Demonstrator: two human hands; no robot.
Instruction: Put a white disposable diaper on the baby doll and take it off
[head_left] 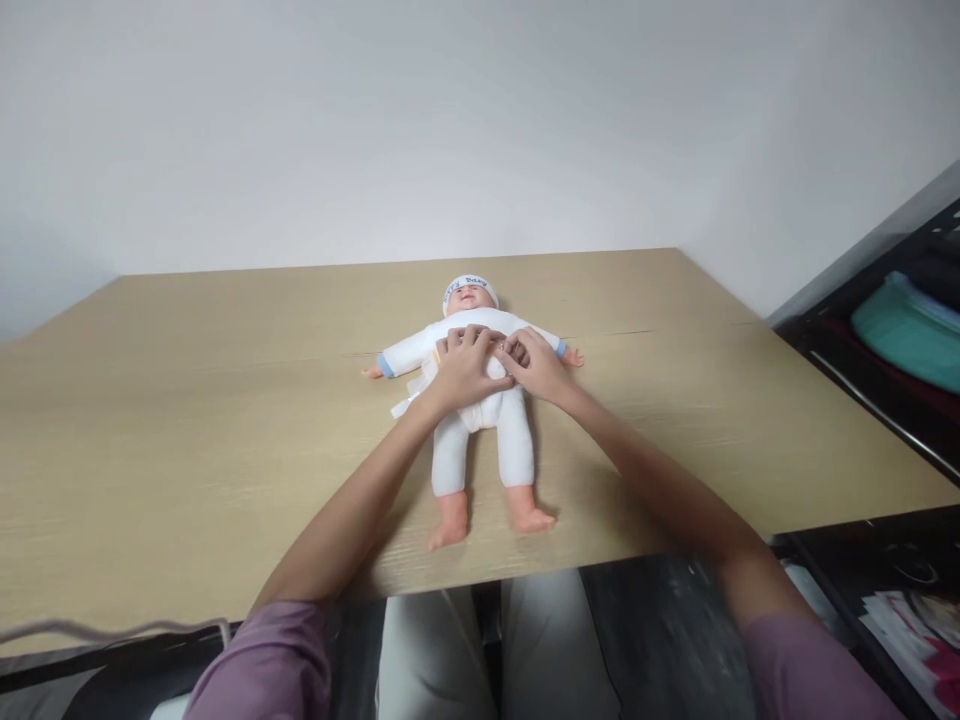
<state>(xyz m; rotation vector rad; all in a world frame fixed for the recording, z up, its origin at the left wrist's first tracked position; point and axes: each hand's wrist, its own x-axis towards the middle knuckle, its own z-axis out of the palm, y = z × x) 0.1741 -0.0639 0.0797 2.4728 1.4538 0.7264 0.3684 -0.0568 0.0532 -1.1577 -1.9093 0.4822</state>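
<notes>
left hand (472, 365) lies palm down across the belly of a doll (472, 318), its fingers spread and released, the thumb stretched toward the other side. right hand (534, 362) comes in just beside it, fingers bent and tips drawn together at the waist of a white diaper (480, 413); whether they pinch anything i cannot tell.

the doll is on its back, face up, its long axis running almost straight away from the person, head toward the far side and bare feet toward the near edge. the legs are slightly parted and the toes splay outward; both arms reach out sideways and angle a little down, ending in blue cuffs. a white headband (469, 283) with dark lettering circles the head. a white strip (405, 402) sticks out beside the hip, next to the left hand.

both forearms slant inward from purple sleeves (262, 660), elbows wide, so they close on the doll from either side. under it is a pale wood-grained tabletop (187, 400), the doll near its front middle. a cable (112, 630) crosses the near left corner. plain whitish wall (375, 120) rises behind; at the right, a teal item (911, 330) sits on dark furniture (832, 350).
</notes>
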